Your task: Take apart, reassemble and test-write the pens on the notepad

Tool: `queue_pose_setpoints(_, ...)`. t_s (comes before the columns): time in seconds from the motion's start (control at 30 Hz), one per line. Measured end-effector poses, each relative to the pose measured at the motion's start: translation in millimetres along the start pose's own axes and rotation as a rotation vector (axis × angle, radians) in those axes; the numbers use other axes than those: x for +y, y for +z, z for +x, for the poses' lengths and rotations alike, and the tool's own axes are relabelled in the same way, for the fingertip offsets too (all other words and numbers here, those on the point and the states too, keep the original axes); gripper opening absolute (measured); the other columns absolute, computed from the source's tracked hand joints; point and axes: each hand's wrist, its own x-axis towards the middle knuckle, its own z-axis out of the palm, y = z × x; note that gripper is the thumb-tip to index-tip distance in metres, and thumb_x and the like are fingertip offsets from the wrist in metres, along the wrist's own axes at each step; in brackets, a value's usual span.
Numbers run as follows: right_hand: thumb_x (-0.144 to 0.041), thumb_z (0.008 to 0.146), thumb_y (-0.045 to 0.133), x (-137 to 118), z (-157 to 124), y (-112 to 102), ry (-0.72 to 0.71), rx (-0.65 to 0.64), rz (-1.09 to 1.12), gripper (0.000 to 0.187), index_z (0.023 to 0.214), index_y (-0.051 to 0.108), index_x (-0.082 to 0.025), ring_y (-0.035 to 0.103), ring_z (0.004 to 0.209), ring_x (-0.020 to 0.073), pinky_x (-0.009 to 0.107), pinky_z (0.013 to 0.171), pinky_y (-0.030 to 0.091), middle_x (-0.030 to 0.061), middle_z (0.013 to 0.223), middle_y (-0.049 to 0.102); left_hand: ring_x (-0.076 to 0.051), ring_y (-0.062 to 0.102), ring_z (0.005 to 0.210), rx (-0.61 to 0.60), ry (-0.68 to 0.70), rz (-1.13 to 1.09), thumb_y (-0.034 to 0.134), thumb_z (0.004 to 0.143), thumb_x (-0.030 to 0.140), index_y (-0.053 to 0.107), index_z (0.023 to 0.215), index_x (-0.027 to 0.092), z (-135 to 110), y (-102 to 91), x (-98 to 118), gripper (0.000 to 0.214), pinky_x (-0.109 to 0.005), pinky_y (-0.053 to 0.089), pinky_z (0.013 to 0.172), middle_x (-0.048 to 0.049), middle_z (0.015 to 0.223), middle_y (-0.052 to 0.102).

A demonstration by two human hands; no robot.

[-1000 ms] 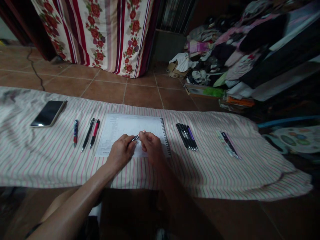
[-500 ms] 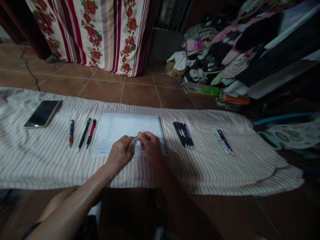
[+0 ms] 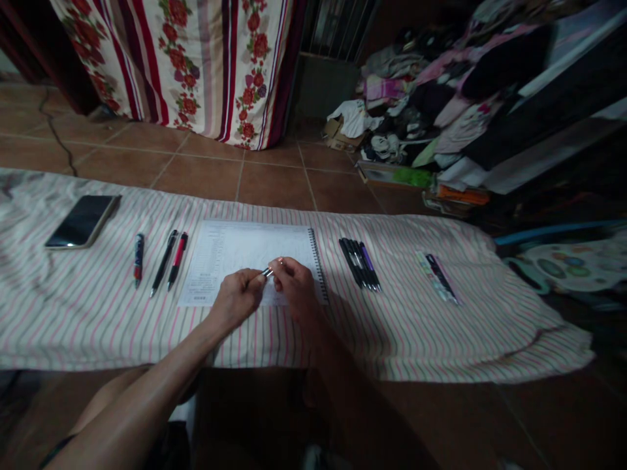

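Over a spiral-bound notebook (image 3: 245,248) with printed pages, my two hands meet at one pen (image 3: 267,271). My left hand (image 3: 239,292) is closed round its left part, thumb along the top. The fingertips of my right hand (image 3: 294,281) pinch its other end. Only a short dark and silvery stretch of the pen shows between them. To the right of the notebook lies a row of several dark pens (image 3: 360,264), one with a purple barrel. On the left are a red and black pen (image 3: 177,261), a black pen (image 3: 164,263) and a blue and red pen (image 3: 139,260).
A striped cloth (image 3: 294,339) covers the low surface. A smartphone (image 3: 83,222) lies at its left, and a few slim items (image 3: 441,277) lie at its right. Beyond stand a floral curtain (image 3: 210,72) and a heap of clothes (image 3: 421,98).
Both hands stay over the notebook with the pen between them. The fingers have shifted only slightly at the pen; the laid-out pens have not moved on the cloth.
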Motion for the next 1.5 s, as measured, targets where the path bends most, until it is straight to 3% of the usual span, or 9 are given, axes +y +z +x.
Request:
queue_pose_setpoints(0.2, -0.041, 0.075, 0.057, -0.4, 1.4, -2.6, -0.011, -0.047, -0.007, 0.024, 0.068, 0.059, -0.018, 0.042, 0.046, 0.0082, 0.022, 0.046, 0.033, -0.0052, 0.051, 0.046, -0.007, 0.029, 0.04, -0.191, -0.236, -0.402, 0.054, 0.078, 0.041, 0.053, 0.056, 0.017, 2.3, -4.6, -0.3, 0.032, -0.023, 0.021, 0.042, 0.0042, 0.043, 0.04)
queue_pose_setpoints(0.37, -0.04, 0.075, 0.057, -4.8, 0.6, -5.9, -0.019, -0.147, 0.014, 0.022, 0.077, 0.063, -0.018, 0.046, 0.05, 0.0081, 0.022, 0.049, 0.038, -0.0034, 0.06, 0.054, -0.007, 0.029, 0.039, -0.267, -0.258, -0.461, 0.056, 0.078, 0.044, 0.051, 0.055, 0.018, 2.4, -9.8, 0.2, 0.035, -0.023, 0.02, 0.043, 0.0034, 0.042, 0.042)
queue_pose_setpoints(0.47, -0.044, 0.075, 0.057, -6.1, 0.4, -6.2, -0.002, -0.114, -0.025, 0.026, 0.08, 0.063, -0.019, 0.051, 0.053, 0.0093, 0.022, 0.049, 0.039, -0.0012, 0.068, 0.06, -0.01, 0.034, 0.043, -0.175, -0.192, -0.324, 0.053, 0.08, 0.042, 0.055, 0.061, 0.018, 1.0, -8.7, -4.8, 0.03, -0.024, 0.025, 0.046, 0.0033, 0.046, 0.043)
queue_pose_setpoints(0.57, -0.051, 0.076, 0.056, -3.3, 1.9, -7.3, 0.013, -0.039, -0.142, 0.033, 0.075, 0.064, -0.019, 0.048, 0.049, 0.01, 0.022, 0.045, 0.035, -0.0026, 0.058, 0.055, -0.015, 0.049, 0.058, -0.004, 0.016, 0.062, 0.05, 0.082, 0.034, 0.062, 0.071, 0.019, -1.0, -8.4, -7.1, 0.022, -0.026, 0.034, 0.057, -0.0015, 0.062, 0.054)
queue_pose_setpoints(0.7, -0.052, 0.076, 0.058, 5.0, 5.8, -10.6, -0.022, 0.016, -0.194, 0.034, 0.071, 0.065, -0.019, 0.042, 0.045, 0.0092, 0.022, 0.046, 0.032, -0.0051, 0.047, 0.046, -0.019, 0.054, 0.068, 0.021, 0.176, 0.37, 0.04, 0.088, 0.03, 0.065, 0.082, 0.019, -3.7, -9.1, -3.7, 0.028, -0.028, 0.037, 0.065, -0.005, 0.072, 0.056)
queue_pose_setpoints(1.03, -0.033, 0.072, 0.058, 0.0, 4.7, -11.4, -0.039, -0.054, 0.029, 0.019, 0.083, 0.066, -0.02, 0.056, 0.06, 0.0116, 0.023, 0.055, 0.045, -0.0001, 0.066, 0.063, -0.016, 0.051, 0.059, -0.062, 0.091, 0.332, 0.038, 0.09, 0.028, 0.058, 0.069, 0.02, -3.0, -4.9, -0.6, 0.03, -0.027, 0.034, 0.058, -0.0014, 0.062, 0.054)
queue_pose_setpoints(1.23, -0.043, 0.071, 0.063, -6.3, 0.1, -11.5, 0.1, -0.054, 0.105, 0.043, 0.107, 0.056, -0.021, 0.062, 0.065, 0.0133, 0.021, 0.048, 0.043, 0.0021, 0.081, 0.067, -0.019, 0.056, 0.069, -0.004, 0.165, 0.43, 0.038, 0.09, 0.028, 0.062, 0.084, 0.019, -3.9, -6.7, -4.4, 0.027, -0.028, 0.038, 0.064, -0.0048, 0.073, 0.058)
queue_pose_setpoints(1.4, -0.054, 0.073, 0.06, 2.3, 3.1, -13.6, 0.057, 0.002, -0.102, 0.037, 0.065, 0.055, -0.018, 0.047, 0.045, 0.0085, 0.02, 0.04, 0.03, -0.0024, 0.053, 0.054, -0.018, 0.054, 0.066, -0.018, 0.227, 0.55, 0.034, 0.092, 0.03, 0.063, 0.091, 0.018, -8.6, -6.2, -3.5, 0.031, -0.029, 0.036, 0.06, -0.0053, 0.075, 0.056)
queue_pose_setpoints(1.5, -0.047, 0.075, 0.06, 5.9, 5.2, -14.5, 0.0, -0.013, -0.124, 0.029, 0.066, 0.056, -0.019, 0.044, 0.043, 0.0084, 0.021, 0.041, 0.031, -0.0037, 0.051, 0.052, -0.018, 0.052, 0.063, -0.026, 0.226, 0.558, 0.033, 0.093, 0.03, 0.062, 0.088, 0.017, -9.8, -6.0, -2.0, 0.032, -0.029, 0.035, 0.058, -0.0049, 0.074, 0.054)
